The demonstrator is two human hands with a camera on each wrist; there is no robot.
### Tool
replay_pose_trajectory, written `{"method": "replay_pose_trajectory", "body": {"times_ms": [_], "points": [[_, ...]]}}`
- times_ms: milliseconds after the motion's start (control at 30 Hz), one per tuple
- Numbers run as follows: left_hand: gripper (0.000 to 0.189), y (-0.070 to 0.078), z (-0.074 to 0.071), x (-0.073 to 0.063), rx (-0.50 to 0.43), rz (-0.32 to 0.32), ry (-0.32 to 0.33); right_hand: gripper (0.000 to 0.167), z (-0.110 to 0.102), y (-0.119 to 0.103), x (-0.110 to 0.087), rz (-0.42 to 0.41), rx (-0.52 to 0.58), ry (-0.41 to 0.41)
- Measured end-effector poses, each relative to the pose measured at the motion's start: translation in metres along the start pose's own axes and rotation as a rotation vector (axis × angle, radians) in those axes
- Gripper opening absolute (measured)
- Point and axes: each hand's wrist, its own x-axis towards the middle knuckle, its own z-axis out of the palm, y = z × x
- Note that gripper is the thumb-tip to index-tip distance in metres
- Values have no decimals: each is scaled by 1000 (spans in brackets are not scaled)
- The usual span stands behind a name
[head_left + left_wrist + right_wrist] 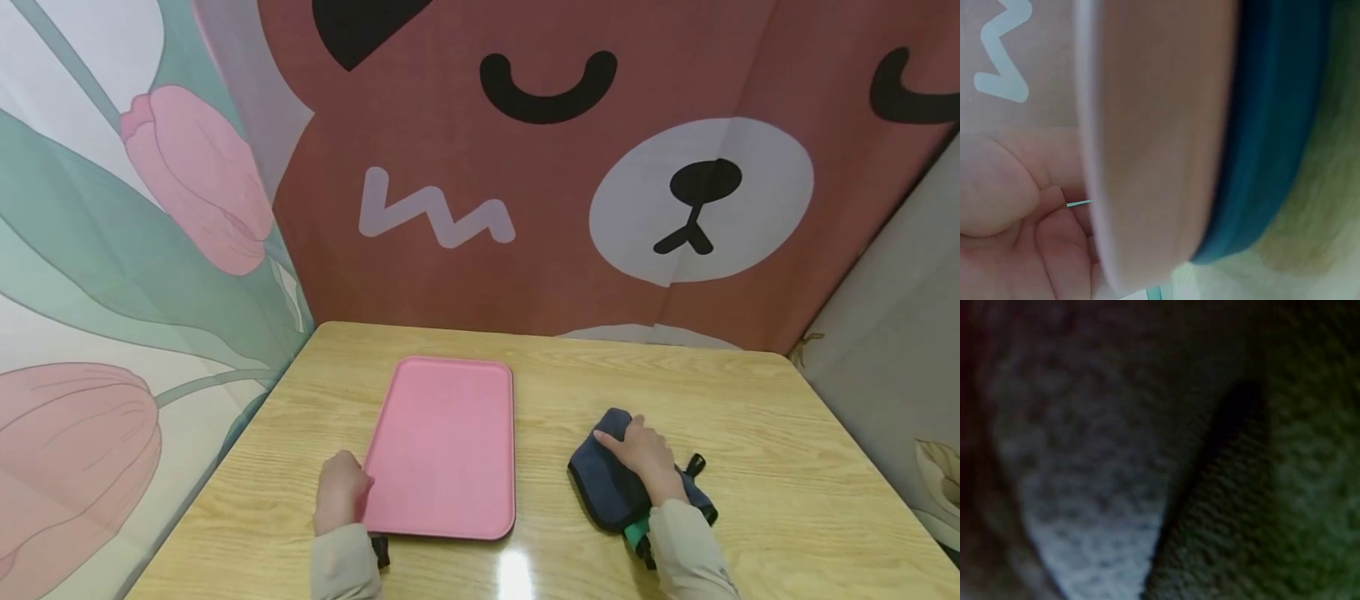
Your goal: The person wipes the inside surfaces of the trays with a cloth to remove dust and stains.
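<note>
A pink rectangular tray (442,450) with a low raised rim lies on the table. My left hand (341,492) grips its left edge near the front corner. Close up in the left wrist view, the tray's pale side (1154,144) has a dark teal band along it, beside the palm (1016,231). To the right, my right hand (645,454) holds a dark blue cloth item (600,475) with black edging, thumb spread toward the left. Part of that cloth is hidden under the hand, and its exact kind is unclear. The right wrist view shows only dark, blurred fabric (1091,456).
The wooden table (787,467) extends around both things. A bear-print cloth (450,283) hangs behind its far edge, and a tulip-print cloth (202,308) hangs on the left. A small green piece (636,533) with a black end shows beside the right sleeve.
</note>
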Motion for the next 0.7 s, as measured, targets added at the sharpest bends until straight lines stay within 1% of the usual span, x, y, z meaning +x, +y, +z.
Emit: {"method": "replay_pose_trajectory", "body": {"times_ms": [167,233,300,333,400,467,500,567,633,700], "points": [[8,-1,1,-1,22,22,33,93,0,-1,0,22,-19,-3],[10,0,2,-1,22,16,38,90,0,-1,1,33,-33,6],[11,0,2,-1,10,-4,33,85,-1,-1,1,43,-48,11],[11,1,3,-1,-5,-20,25,81,-2,-1,1,45,-57,13],[13,2,3,-1,-17,-30,34,71,-3,-1,2,46,-67,13],[16,3,3,-2,-20,-24,75,62,-4,0,2,40,-68,18],[18,3,3,-2,-15,-10,102,59,-5,1,3,36,-62,21],[20,2,2,-1,-8,11,154,57,-5,1,2,20,-36,33],[20,1,0,-1,-30,18,178,57,-5,3,2,-15,-1,62],[16,0,-1,0,-74,5,182,56,-3,4,3,-73,63,114]]}}
